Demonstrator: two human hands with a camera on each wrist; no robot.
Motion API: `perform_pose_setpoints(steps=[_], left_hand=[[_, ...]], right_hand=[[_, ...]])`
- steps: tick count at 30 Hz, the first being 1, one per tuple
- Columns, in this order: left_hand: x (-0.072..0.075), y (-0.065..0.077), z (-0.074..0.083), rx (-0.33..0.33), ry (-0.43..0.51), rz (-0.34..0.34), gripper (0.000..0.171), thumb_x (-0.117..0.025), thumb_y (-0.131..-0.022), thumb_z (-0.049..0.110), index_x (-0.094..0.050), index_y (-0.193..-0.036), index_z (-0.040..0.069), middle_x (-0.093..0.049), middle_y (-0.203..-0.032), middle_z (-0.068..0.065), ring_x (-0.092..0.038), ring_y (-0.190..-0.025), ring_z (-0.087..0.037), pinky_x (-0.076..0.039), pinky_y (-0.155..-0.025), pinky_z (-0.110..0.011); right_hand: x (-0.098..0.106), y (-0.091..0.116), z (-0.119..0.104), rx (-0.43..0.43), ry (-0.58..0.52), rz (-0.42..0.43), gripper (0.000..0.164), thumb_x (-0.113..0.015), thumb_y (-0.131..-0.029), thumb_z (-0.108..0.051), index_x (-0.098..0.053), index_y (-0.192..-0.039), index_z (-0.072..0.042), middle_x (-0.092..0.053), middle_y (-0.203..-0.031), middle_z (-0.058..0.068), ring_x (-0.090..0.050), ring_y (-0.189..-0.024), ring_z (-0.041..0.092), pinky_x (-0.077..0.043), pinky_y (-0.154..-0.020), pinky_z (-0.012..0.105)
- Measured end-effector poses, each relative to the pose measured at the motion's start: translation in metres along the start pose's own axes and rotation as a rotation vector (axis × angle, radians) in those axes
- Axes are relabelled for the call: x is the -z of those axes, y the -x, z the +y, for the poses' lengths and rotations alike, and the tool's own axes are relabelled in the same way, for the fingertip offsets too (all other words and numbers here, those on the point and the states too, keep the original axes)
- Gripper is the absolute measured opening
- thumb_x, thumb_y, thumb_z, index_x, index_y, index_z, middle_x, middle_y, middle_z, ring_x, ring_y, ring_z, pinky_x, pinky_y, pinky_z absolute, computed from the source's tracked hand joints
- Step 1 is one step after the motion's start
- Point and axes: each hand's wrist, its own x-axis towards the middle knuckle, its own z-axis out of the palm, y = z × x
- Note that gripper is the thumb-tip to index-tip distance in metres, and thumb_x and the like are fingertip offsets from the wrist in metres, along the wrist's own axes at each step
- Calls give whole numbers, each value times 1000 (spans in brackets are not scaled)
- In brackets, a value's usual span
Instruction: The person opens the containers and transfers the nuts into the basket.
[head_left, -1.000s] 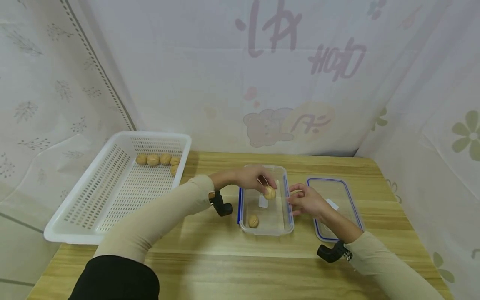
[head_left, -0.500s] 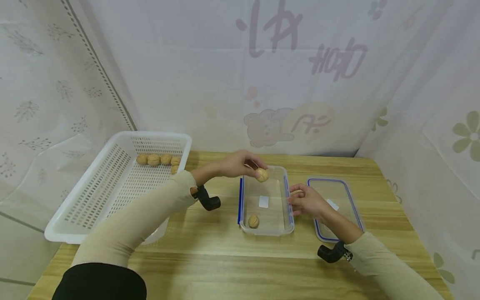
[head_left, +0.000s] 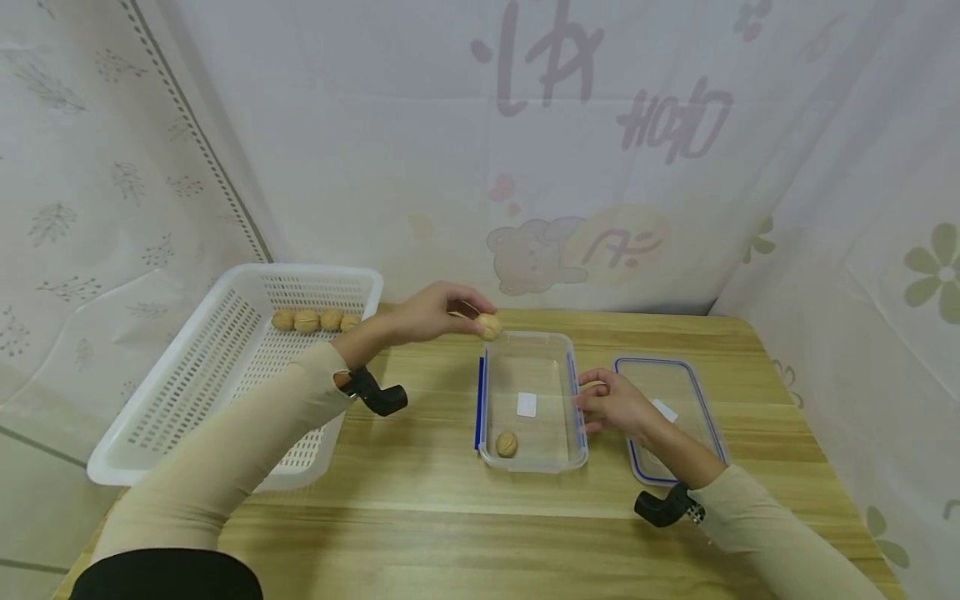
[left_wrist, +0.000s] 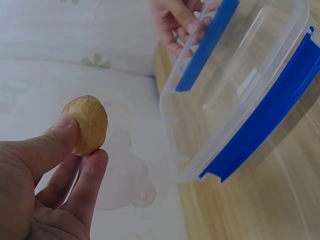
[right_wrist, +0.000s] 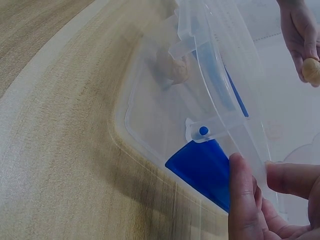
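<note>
In the head view my left hand point(head_left: 438, 313) holds a walnut point(head_left: 489, 326) just beyond the far left corner of a clear plastic food box point(head_left: 527, 468). Thumb and fingertips pinch this walnut point(left_wrist: 88, 125) in the left wrist view. Another walnut point(head_left: 506, 444) lies inside the box, in its near left corner. My right hand point(head_left: 617, 404) is at the box's right side. Seen from the right wrist, its thumb and a finger point(right_wrist: 242, 195) hold the rim beside a blue clip point(right_wrist: 200, 167).
A white perforated basket point(head_left: 161, 475) stands at the left with several walnuts point(head_left: 307, 321) along its far end; my left forearm crosses over it. Right of the box lies a clear lid point(head_left: 660, 367) with a blue seal. A patterned curtain point(head_left: 420, 167) hangs behind the wooden table point(head_left: 450, 550).
My left hand has drawn the walnut from over the middle of the box back to the left and toward the far side. The right hand has stayed at the box's side.
</note>
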Motion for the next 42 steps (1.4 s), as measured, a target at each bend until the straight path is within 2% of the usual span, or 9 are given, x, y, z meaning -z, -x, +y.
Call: perform_pose_setpoints(steps=[3, 8, 13, 18, 27, 31, 37, 42], left_hand=[[7, 7, 1, 17, -3, 27, 31, -72, -93, -1, -68, -123, -4, -67, -123, -15, -65, -111, -28, -54, -98, -35], [21, 21, 0, 51, 7, 64, 30, -71, -95, 1, -68, -125, -1, -65, -128, -14, -65, -112, -28, -55, -93, -34], [35, 36, -5, 79, 21, 91, 33, -69, -97, 5, -66, -129, 2, -65, -128, -14, -65, -112, -26, -56, -91, -31], [47, 51, -12, 98, 42, 126, 35, -68, -98, 6, -64, -132, 0, -62, -133, -15, -63, -116, -28, -56, -94, -34], [65, 74, -26, 112, 9, 184, 39, -66, -101, 12, -59, -137, -1, -57, -139, -16, -58, -123, -23, -52, -95, -23], [72, 85, -31, 145, 9, 219, 41, -65, -102, 15, -58, -138, -1, -57, -140, -16, -57, -124, -23, -51, -95, -21], [83, 101, -42, 192, 14, 268, 43, -64, -102, 17, -56, -141, 0, -54, -143, -17, -57, -121, -14, -51, -92, -18], [92, 112, -53, 219, 20, 299, 46, -65, -102, 19, -54, -142, -1, -59, -137, -16, -60, -112, -3, -52, -87, -17]], right_hand=[[0, 1, 0, -2, 5, 2, 42, -62, -100, 0, -40, -135, 8, -62, -98, 11, -63, -81, 17, -62, -67, 31], [0, 1, -1, -3, 3, 4, 43, -62, -100, 0, -40, -135, 8, -63, -99, 12, -63, -82, 17, -62, -68, 31], [0, 1, 0, 0, 2, 6, 42, -62, -99, 1, -40, -135, 9, -63, -99, 12, -63, -82, 17, -62, -68, 32], [0, 1, 0, -2, 0, 7, 42, -61, -99, 1, -40, -135, 9, -63, -98, 11, -63, -82, 17, -62, -68, 31], [0, -1, 2, -10, -3, 12, 43, -62, -99, 2, -40, -136, 9, -62, -96, 10, -62, -81, 17, -62, -66, 32], [0, 0, 1, -9, -11, 9, 44, -61, -99, 1, -39, -136, 9, -62, -97, 10, -62, -80, 16, -62, -66, 31], [-1, 1, 0, -15, -10, 13, 42, -62, -99, 2, -41, -135, 8, -62, -99, 13, -62, -80, 16, -62, -66, 31], [-1, 0, 1, -16, -15, 15, 41, -62, -99, 2, -41, -134, 8, -62, -101, 14, -62, -80, 16, -62, -66, 31]])
